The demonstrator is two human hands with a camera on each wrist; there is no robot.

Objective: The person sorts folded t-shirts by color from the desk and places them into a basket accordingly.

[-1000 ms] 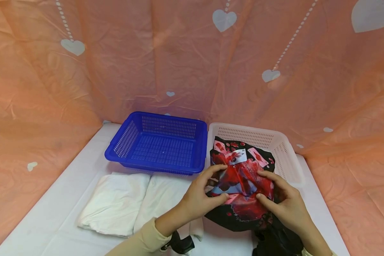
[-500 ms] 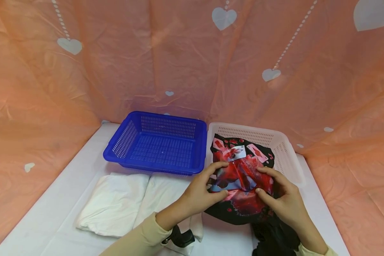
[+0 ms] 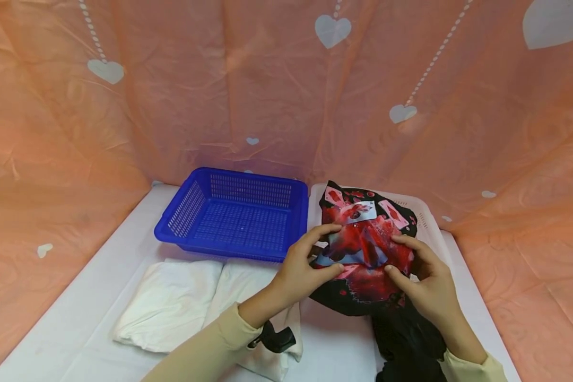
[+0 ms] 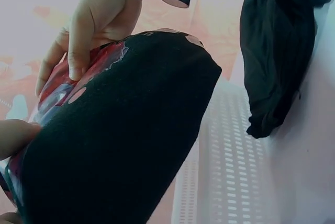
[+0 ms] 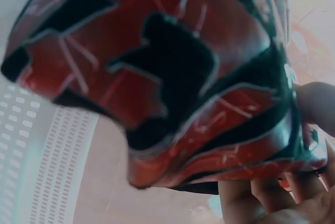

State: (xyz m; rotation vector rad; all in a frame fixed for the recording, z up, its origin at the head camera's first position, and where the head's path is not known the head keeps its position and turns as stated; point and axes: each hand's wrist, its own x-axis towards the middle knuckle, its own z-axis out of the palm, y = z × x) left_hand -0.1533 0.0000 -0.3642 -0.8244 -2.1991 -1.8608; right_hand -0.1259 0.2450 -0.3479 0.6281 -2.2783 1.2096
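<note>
Both hands hold a folded black garment point(image 3: 363, 249) with a red and pink printed pattern, raised in front of the pale basket point(image 3: 436, 233). My left hand point(image 3: 300, 268) grips its left edge with thumb in front. On the opposite edge, my right hand point(image 3: 430, 286) pinches the cloth the same way. The left wrist view shows the garment's plain black underside point(image 4: 125, 124), and a red and black printed side point(image 5: 193, 82) fills the right wrist view. A bundle of black cloth point(image 3: 408, 339) lies below my right hand, partly hidden by it.
A blue perforated basket point(image 3: 231, 253) stands left of the pale one. In front of it lie two folded white cloths point(image 3: 172, 305), the right one partly behind my left arm. An orange curtain point(image 3: 277, 79) with white hearts encloses the white table point(image 3: 336, 345).
Both hands have lifted the printed garment up and away from me, farther over the pale basket. It now hides more of that basket. Both baskets and the white cloths stay put.
</note>
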